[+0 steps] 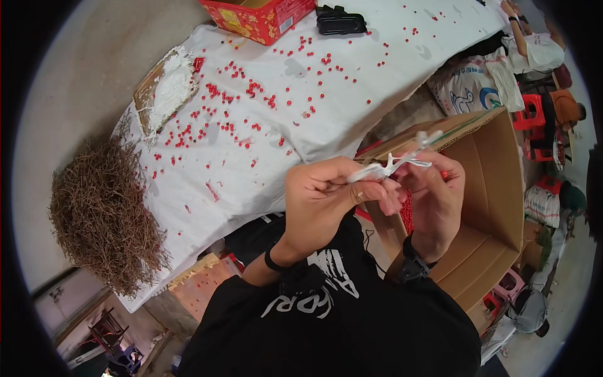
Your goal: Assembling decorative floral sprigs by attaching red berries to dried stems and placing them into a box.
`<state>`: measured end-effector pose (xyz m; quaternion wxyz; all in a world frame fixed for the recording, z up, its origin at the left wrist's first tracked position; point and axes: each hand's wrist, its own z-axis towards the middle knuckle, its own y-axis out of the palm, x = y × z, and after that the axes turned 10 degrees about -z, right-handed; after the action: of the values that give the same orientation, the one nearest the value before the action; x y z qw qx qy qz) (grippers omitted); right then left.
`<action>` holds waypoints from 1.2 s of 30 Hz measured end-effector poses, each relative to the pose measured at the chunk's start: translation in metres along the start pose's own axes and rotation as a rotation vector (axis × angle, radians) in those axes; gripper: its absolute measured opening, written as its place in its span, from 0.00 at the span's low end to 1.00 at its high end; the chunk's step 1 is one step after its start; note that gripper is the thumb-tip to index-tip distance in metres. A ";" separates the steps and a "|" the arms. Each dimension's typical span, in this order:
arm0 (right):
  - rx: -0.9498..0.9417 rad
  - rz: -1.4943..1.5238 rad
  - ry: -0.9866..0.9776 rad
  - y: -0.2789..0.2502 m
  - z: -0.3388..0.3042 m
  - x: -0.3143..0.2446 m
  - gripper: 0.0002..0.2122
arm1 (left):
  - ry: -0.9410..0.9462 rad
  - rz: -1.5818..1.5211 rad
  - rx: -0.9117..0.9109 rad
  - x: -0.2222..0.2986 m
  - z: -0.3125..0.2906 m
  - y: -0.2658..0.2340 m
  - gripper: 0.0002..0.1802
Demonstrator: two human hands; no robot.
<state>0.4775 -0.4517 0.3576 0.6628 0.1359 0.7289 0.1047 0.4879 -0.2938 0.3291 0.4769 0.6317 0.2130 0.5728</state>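
Observation:
A small white forked twig, blurred at its ends, is held up in front of my chest. My left hand pinches its left end between thumb and fingers. My right hand has its fingers closed at the other end, with a red berry showing by its fingertips. Below the hands, many red berries show at the near side of an open cardboard box. More loose red berries lie scattered over the white-covered table.
A brown bundle of dry twigs sits at the table's left end. Behind it, white material is heaped on a cardboard piece. A red box and a black tray stand at the far edge. Other people sit to the right.

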 end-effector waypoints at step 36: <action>0.444 -0.925 0.712 -0.384 -0.074 0.250 0.29 | -0.594 0.453 -0.155 -0.149 0.029 -0.008 0.07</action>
<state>0.3604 -0.7267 0.0030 0.3119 -0.1027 0.8929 -0.3082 0.4786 -0.4223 0.2481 0.4255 0.7634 -0.1233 0.4701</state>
